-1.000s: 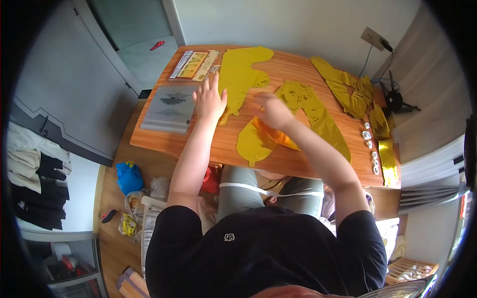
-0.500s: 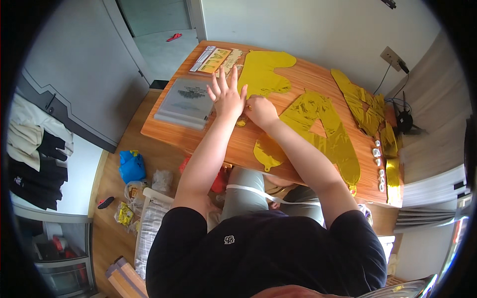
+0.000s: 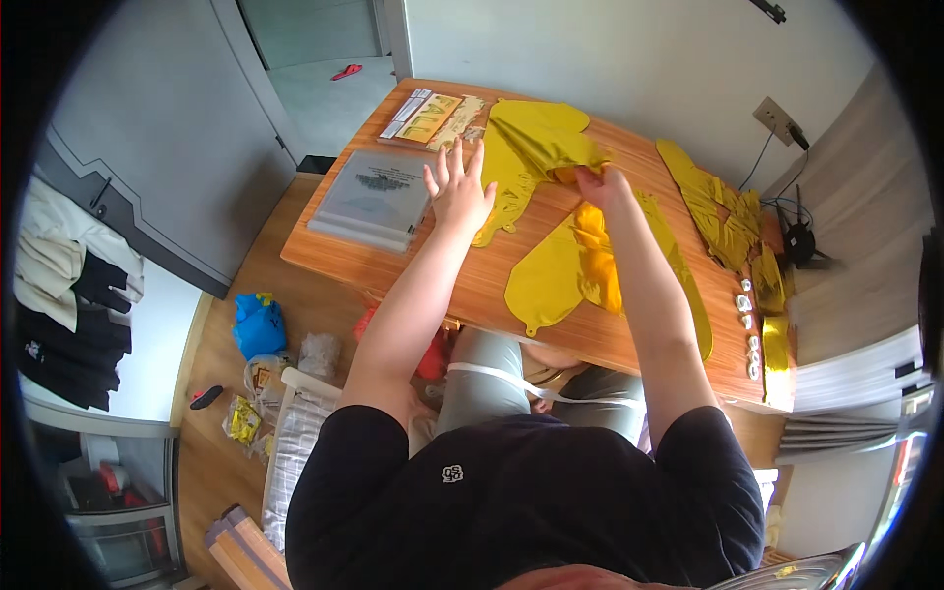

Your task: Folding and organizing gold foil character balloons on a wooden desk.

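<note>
A flat gold foil balloon (image 3: pixel 506 182) lies at the far middle of the table, its right side lifted and creased. My right hand (image 3: pixel 602 187) is closed on that raised edge in a pinch. My left hand (image 3: pixel 460 192) is open with fingers spread, at the balloon's left border; whether it presses on the foil I cannot tell. Below my right hand, a second gold foil balloon (image 3: pixel 546 280) lies partly hidden by my forearm, with a crumpled, brighter orange-gold patch. Left of my left hand is a stack of clear plastic sleeves (image 3: pixel 369 202).
More gold foil balloons (image 3: pixel 703 202) lie along the table's right side, near small white rolls (image 3: pixel 752 339). A printed packet (image 3: pixel 425 118) sits at the far left corner. A black router (image 3: pixel 801 236) stands by the wall. Bags, including a blue one (image 3: pixel 259 324), lie on the floor.
My right hand has moved right from beside my left hand, and now holds up the far balloon's right edge. That foil has creased and lifted. My left hand has barely moved.
</note>
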`<control>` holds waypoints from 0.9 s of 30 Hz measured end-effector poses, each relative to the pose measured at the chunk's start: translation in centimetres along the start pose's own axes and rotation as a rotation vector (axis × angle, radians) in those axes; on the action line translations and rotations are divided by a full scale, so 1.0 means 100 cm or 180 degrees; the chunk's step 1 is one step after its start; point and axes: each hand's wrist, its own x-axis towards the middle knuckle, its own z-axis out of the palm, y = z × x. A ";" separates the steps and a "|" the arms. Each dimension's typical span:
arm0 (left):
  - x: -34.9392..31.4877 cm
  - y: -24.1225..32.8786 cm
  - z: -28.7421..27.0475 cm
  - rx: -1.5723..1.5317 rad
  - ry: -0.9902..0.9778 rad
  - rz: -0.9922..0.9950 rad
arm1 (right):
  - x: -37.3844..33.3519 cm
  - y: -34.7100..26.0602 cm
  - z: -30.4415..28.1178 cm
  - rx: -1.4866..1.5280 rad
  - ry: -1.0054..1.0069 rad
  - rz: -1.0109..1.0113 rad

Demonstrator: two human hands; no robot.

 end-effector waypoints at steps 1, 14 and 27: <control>0.001 0.000 -0.001 0.0003 -0.0013 -0.0021 | -0.001 -0.010 -0.002 0.0223 -0.0049 -0.0211; 0.005 0.003 -0.009 -0.0993 0.0702 0.1274 | -0.069 0.066 0.012 -0.4528 -0.1700 -0.1251; 0.010 -0.001 -0.022 -0.1271 0.0322 0.1027 | -0.060 0.067 0.009 -0.4206 -0.1679 -0.0711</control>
